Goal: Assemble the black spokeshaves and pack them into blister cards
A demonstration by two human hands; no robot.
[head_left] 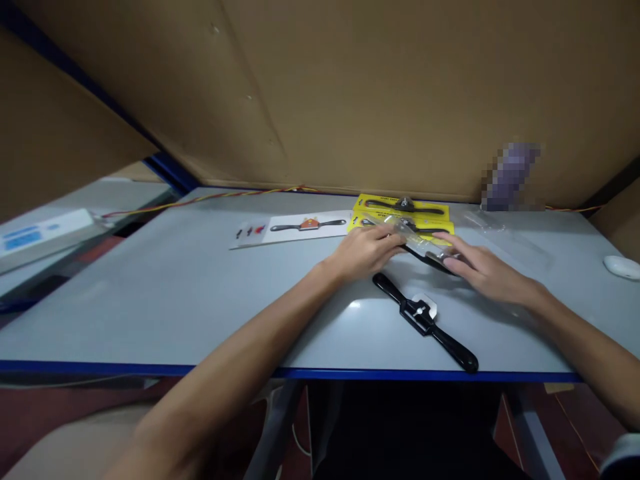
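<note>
A loose black spokeshave (418, 312) with a silvery blade lies slantwise on the table, just below my hands. Above it I hold a clear plastic package (425, 244) with a long dark piece along its lower edge; the contents are partly hidden by glare and fingers. My left hand (367, 250) is closed on the package's left end. Thumb and fingers of my right hand (487, 268) close on its right end. Directly behind are two yellow carded packs, the rear one (380, 199) showing a dark spokeshave and the front one (361, 225) partly covered by the package.
A printed sheet (305, 227) with a spokeshave picture lies left of the yellow packs. Clear plastic (487, 221) and a pixelated purple object (511, 177) are at the back right. A white mouse-like object (621, 267) sits far right. A cardboard wall (350, 93) bounds the table (150, 300).
</note>
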